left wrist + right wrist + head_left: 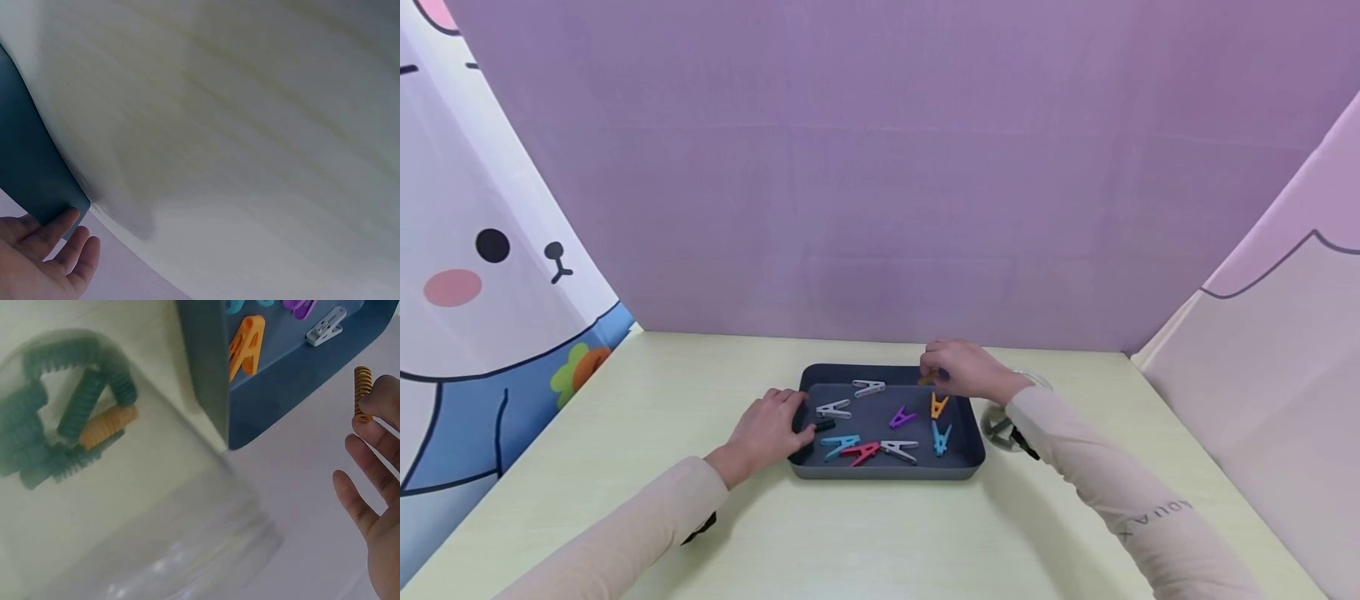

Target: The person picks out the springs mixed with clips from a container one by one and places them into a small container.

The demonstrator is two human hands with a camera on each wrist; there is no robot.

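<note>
My right hand is raised over the far right corner of a dark grey tray. Between thumb and index finger it pinches a yellow-orange coil spring, while the other fingers spread loosely. My left hand rests at the tray's left rim; in the left wrist view its fingers look fairly straight and touch the tray's outer corner. Near that thumb, inside the tray, lies a dark coil spring. Beneath the right forearm stands a clear jar containing several dark green springs and one orange spring.
Clothespins lie scattered in the tray: a purple one, an orange one, a red one, and several white and blue ones. Underneath is a pale table, with a purple curtain behind it.
</note>
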